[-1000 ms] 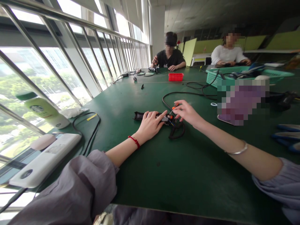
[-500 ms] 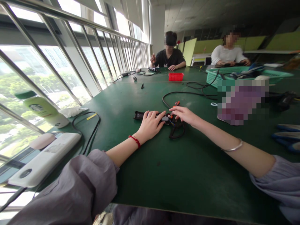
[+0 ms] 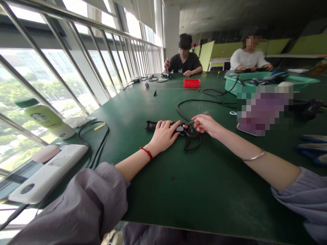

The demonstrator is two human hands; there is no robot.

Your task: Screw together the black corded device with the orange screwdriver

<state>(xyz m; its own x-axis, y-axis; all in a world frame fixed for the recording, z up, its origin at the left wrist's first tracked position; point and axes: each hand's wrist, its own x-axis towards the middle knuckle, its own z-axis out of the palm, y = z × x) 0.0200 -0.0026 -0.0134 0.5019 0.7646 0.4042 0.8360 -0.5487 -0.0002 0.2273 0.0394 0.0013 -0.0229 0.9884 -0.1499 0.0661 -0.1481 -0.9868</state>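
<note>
My left hand (image 3: pixel 164 132) lies over a long black corded device (image 3: pixel 151 125), its fingers bent around the body and pressing it on the table. The device's right end is open, with coloured wires and an orange-red part showing. My right hand (image 3: pixel 204 123) is closed in a pinch on a screwdriver (image 3: pixel 190 122). Its thin metal shaft points left over the open end, and a bit of red handle shows behind the fingers. Whether the tip touches the device is too small to tell. A black cord (image 3: pixel 195 147) loops beside it.
On the left are a bottle (image 3: pixel 47 119), a white power bank (image 3: pixel 48 173) and a cable (image 3: pixel 108 131). A phone (image 3: pixel 263 112), a green basket (image 3: pixel 231 84) and blue-handled tools (image 3: pixel 310 148) are at right. Ahead stands a red bin (image 3: pixel 191 83); two people sit beyond.
My right hand has taken up the screwdriver from beside the device and shifted slightly right, its shaft now pointing left. The left hand stays on the device.
</note>
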